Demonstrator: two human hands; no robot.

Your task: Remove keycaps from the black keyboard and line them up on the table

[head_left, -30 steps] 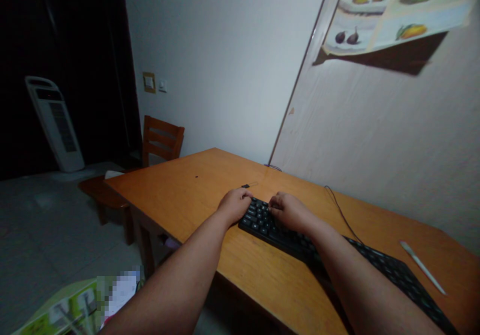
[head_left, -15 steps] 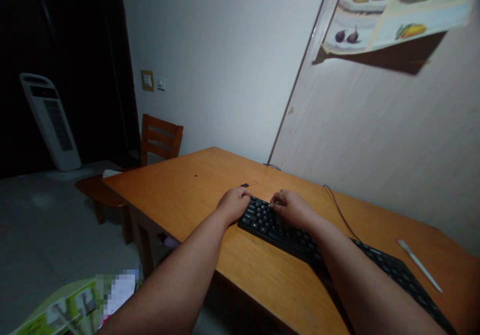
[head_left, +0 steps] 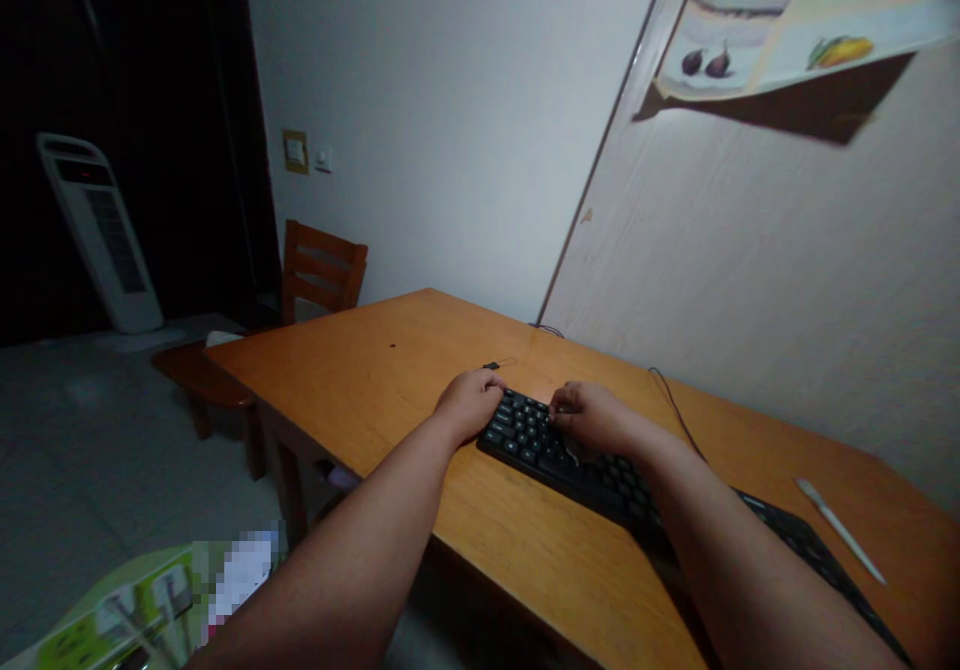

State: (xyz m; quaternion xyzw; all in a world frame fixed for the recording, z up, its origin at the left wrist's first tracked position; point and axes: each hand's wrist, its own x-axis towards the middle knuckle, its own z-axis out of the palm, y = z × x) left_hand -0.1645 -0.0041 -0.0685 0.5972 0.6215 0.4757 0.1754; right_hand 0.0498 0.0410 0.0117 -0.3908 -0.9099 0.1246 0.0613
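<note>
Left hand (head_left: 470,403) holds a black keyboard (head_left: 531,437), right hand (head_left: 591,417) over its keys.

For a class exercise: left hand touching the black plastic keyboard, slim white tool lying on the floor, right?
The location is wrong: in the head view, the slim white tool lies on the brown wooden table. The left hand touches the black plastic keyboard.

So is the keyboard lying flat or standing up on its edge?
Lying flat: the keyboard rests on the table, keys facing up, with the left hand at one end.
</note>
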